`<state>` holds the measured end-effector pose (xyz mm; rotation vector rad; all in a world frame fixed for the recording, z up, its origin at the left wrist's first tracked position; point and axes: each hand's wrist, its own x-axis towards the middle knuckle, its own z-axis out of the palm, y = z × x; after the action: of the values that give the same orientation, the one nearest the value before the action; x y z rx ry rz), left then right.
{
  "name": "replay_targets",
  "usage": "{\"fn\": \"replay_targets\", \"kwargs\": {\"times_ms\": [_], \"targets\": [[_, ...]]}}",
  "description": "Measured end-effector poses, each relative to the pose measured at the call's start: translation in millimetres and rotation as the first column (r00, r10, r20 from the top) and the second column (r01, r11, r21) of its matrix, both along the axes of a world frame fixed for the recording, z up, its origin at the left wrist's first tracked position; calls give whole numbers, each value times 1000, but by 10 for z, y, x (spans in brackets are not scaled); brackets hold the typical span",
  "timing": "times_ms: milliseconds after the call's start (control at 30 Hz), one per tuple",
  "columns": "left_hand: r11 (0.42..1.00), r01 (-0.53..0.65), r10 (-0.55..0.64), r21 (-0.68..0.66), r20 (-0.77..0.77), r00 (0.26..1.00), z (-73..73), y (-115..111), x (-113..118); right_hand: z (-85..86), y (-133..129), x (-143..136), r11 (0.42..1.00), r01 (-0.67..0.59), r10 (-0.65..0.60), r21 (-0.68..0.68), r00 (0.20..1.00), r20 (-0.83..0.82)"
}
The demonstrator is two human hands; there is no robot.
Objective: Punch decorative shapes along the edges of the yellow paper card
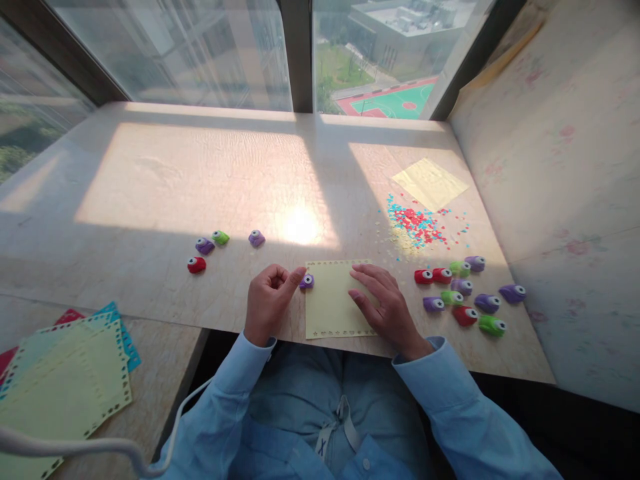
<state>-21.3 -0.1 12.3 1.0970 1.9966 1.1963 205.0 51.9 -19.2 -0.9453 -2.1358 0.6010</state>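
A pale yellow sheet of paper (333, 303) lies at the table's front edge, with small punched holes along its top and bottom edges. At its left edge sits a purple craft paper punch (308, 281). My left hand (270, 298) is closed with its fingers curled, and its thumb is against the punch, partly covering it. What the curled fingers touch is hidden. My right hand (383, 303) rests on the right part of the sheet, fingers stretched out and apart, covering some of that side.
Several red, green and purple punches (465, 316) stand at the right; a smaller group (205, 245) is left of the sheet. Red, blue and yellow confetti (417, 223) lies near a yellow square sheet (430, 185). Punched sheets (65, 380) overlap at lower left, beside a white cable (100, 448).
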Motion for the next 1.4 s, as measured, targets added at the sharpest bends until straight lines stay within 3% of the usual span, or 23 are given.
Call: {"fn": "replay_targets", "kwargs": {"times_ms": [233,400,667,800,1167,1300,1400], "targets": [[987,148,-144,-64,64,987,-61,96,-71,-11,3,-1,999,19,-20,-36,1000,-18],[982,164,-156,-93,94,983,-105,138,-84,-22,3,5,999,14,-15,-33,999,-30],[956,184,-208,-228,-87,974,-81,188,-72,-28,0,21,999,4,-7,-48,998,-55],[945,172,-205,-277,-96,974,-75,272,-27,-17,-6,23,998,-1,-3,-58,997,-78],[798,247,-420,-550,-213,882,121,344,84,-47,9,43,997,-27,17,-67,989,-148],[794,241,-439,-558,-254,862,134,342,94,-77,3,31,999,-29,27,-19,997,-71],[824,242,-406,-512,-235,883,111,310,87,-93,-9,11,999,-33,32,28,998,44]]}}
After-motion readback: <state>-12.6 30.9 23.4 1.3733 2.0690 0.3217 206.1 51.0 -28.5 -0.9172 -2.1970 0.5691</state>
